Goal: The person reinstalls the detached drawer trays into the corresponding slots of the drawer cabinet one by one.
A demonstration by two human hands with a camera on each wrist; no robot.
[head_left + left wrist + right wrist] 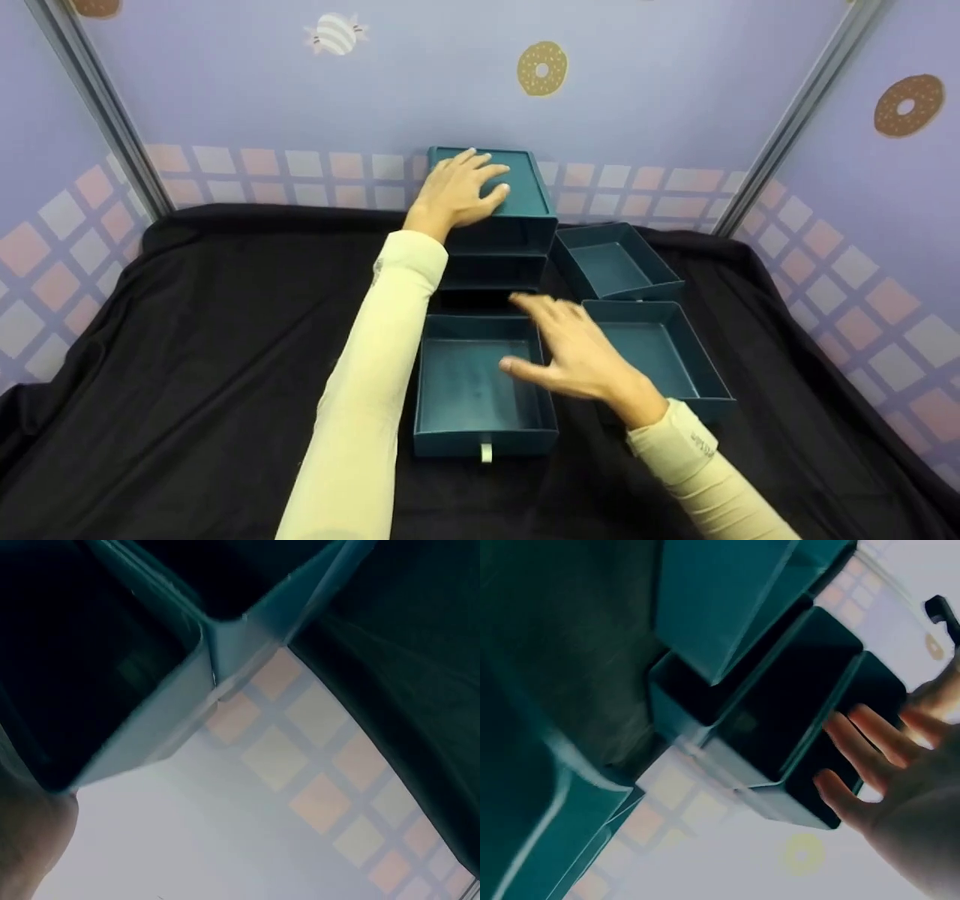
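A dark teal cabinet [529, 184] with stacked open compartments stands against the back wall. On its top rests my left hand [461, 187], fingers spread; the left wrist view catches only part of that hand [37, 836] beside the compartment edges. A teal drawer [450, 444] with a pale pull tab lies in front of the lowest compartment; I cannot tell whether its back end is inside. My right hand [577, 349] hovers over this drawer's right side, fingers extended and holding nothing. In the right wrist view, the right hand [900, 787] appears in front of the compartments.
To the right lie two more teal drawers, one nearer drawer [712, 407] and one farther drawer [652, 291] set at an angle. Black cloth [225, 360] covers the table. Patterned wall panels [262, 97] enclose the back and sides.
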